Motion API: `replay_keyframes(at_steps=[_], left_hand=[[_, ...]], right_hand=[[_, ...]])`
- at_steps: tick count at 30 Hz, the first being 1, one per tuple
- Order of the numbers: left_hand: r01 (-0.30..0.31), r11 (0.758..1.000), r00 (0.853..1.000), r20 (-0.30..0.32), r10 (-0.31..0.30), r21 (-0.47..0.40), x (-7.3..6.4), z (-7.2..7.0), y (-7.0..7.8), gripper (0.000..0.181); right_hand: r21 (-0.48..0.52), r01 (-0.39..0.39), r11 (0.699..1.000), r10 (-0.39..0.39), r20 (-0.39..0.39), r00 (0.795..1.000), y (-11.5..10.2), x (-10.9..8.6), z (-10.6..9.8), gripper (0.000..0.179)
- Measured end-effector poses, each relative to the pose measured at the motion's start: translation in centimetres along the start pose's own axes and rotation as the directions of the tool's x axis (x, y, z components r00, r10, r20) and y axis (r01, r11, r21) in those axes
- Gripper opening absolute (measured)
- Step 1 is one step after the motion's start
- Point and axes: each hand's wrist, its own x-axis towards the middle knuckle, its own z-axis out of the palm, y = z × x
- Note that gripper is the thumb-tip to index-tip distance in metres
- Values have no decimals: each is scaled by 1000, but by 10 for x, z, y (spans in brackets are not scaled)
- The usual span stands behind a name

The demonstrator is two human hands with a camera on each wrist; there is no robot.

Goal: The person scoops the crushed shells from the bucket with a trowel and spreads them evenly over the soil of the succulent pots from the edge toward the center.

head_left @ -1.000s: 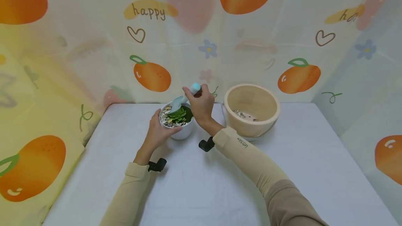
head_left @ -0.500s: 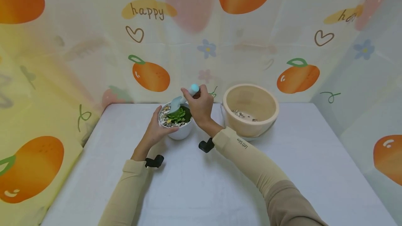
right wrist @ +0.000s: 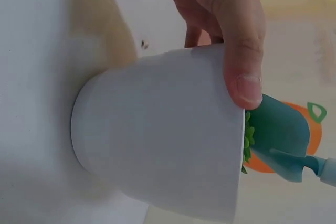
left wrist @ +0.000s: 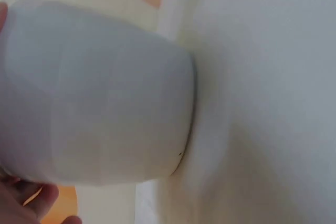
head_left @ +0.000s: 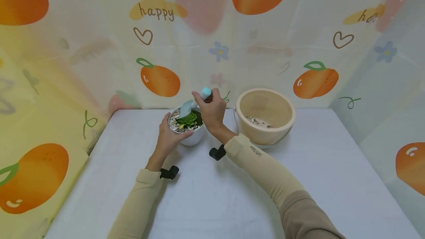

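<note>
A white plant pot (head_left: 192, 139) stands on the table, holding a green succulent (head_left: 188, 121) among pale pebbles (head_left: 176, 124). My left hand (head_left: 168, 137) grips the pot's left side, thumb along the near rim; the right wrist view shows that thumb pressed on the pot (right wrist: 163, 129). My right hand (head_left: 213, 113) holds a small light-blue garden trowel (head_left: 187, 109) by its handle, end pointing up. The trowel's blade (right wrist: 281, 129) is over the pot's opening, beside the succulent's leaves. In the left wrist view the pot's wall (left wrist: 100, 93) fills the left half.
A larger beige pot (head_left: 265, 130) stands right of my right hand, with some pebbles (head_left: 254, 120) on its bottom. A white cloth (head_left: 212, 194) covers the table. Behind rises a fruit-printed curtain (head_left: 265, 62), close to both pots.
The trowel's blade has risen slightly and tilts a little differently over the succulent. My left wrist has shifted slightly to the right. Both hands keep their holds.
</note>
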Motion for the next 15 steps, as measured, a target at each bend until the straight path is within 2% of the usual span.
replay_keyframes(at_steps=[4,10,13,15], left_hand=[[-36,999,999,-32,36,19,0,2,2,114],[-32,993,999,27,29,113,2,-5,1,115],[-40,994,999,40,36,100,3,-6,-1,115],[-25,997,999,43,22,78,4,-5,-1,115]], right_hand=[[-8,19,1000,-19,-8,1000,0,1,0,36],[-14,62,998,-62,0,998,-3,2,-2,36],[-26,98,995,-98,10,995,-3,2,-3,35],[-30,114,993,-114,16,993,-4,3,-4,35]])
